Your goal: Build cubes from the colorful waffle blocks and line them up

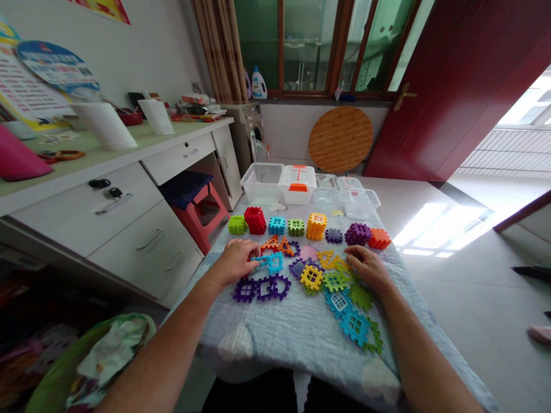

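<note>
My left hand point(235, 261) rests on the cloth-covered table point(284, 332), fingers curled on a blue interlocking tile point(271, 262). Purple flat tiles point(262, 288) lie just below it. My right hand point(368, 267) lies knuckles up on the scattered flat tiles, fingertips touching green and yellow pieces point(340, 267); whether it grips one is hidden. More loose tiles, yellow point(311, 277), green point(360, 296) and blue point(353, 324), spread between my arms. A row of assembled cubes stands behind: green point(237, 224), red point(255, 220), blue point(277, 225), orange-yellow point(316, 226), purple point(357, 233), orange point(379, 238).
Clear plastic boxes point(262, 182) and one with an orange latch point(298, 184) stand at the table's far edge. A white drawer desk point(124, 212) runs along the left, with a red stool point(198, 212) under it. A round wooden board point(340, 139) leans on the far wall.
</note>
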Available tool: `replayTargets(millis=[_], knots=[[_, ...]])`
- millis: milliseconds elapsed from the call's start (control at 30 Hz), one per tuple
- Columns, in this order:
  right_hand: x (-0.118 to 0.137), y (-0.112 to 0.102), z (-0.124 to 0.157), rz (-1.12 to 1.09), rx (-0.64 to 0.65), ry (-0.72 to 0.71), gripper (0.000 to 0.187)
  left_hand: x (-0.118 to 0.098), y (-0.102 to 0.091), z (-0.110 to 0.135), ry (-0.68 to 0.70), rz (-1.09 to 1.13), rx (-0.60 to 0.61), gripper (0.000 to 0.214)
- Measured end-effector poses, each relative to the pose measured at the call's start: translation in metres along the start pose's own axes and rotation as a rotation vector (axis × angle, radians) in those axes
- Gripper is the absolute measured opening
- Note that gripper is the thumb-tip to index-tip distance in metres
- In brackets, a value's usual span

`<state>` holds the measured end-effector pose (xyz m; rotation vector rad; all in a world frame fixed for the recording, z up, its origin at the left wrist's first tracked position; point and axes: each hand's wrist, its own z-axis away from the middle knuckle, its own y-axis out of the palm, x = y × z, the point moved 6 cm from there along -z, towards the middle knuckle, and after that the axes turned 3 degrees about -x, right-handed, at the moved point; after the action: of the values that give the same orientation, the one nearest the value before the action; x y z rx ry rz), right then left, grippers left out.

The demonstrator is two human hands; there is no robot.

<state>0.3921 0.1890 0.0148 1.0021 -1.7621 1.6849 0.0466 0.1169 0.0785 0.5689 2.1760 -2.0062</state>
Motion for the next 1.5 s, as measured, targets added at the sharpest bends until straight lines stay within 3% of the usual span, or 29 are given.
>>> replayTargets(millis=[100,167,367,600,967,1167,1300,1400,1500], knots=[[0.001,-0.001,0.000,0.002,-0.016,0.007,0.033,-0.005,-0.009,0.004,0.015,-0.130,-0.164,0.005],[0.001,-0.001,0.000,0.006,-0.019,0.012,0.033,-0.010,-0.007,0.008,0.038,-0.203,-0.203,0.007],[0.001,-0.001,0.000,0.021,-0.003,0.007,0.036,-0.008,0.013,0.015,0.028,-0.152,0.032,0.035],[0.001,-0.001,0.001,0.026,-0.009,-0.009,0.036,-0.003,0.018,0.006,-0.067,-0.221,0.059,0.063],[0.001,0.000,0.000,0.018,0.003,-0.006,0.037,-0.018,0.021,0.009,0.010,-0.304,0.044,0.039],[-0.001,0.001,0.000,0.012,-0.002,-0.007,0.037,-0.037,0.004,0.002,0.151,-0.274,-0.101,0.047],[-0.002,0.001,0.000,0.017,-0.012,-0.009,0.035,-0.048,0.016,-0.009,0.256,-0.257,0.005,0.049],[-0.003,0.002,0.000,0.002,-0.006,-0.014,0.034,-0.047,0.029,-0.016,0.267,-0.271,0.116,0.048],[-0.005,0.002,-0.001,0.004,0.003,-0.012,0.034,-0.044,0.033,-0.020,0.285,-0.279,0.149,0.046]])
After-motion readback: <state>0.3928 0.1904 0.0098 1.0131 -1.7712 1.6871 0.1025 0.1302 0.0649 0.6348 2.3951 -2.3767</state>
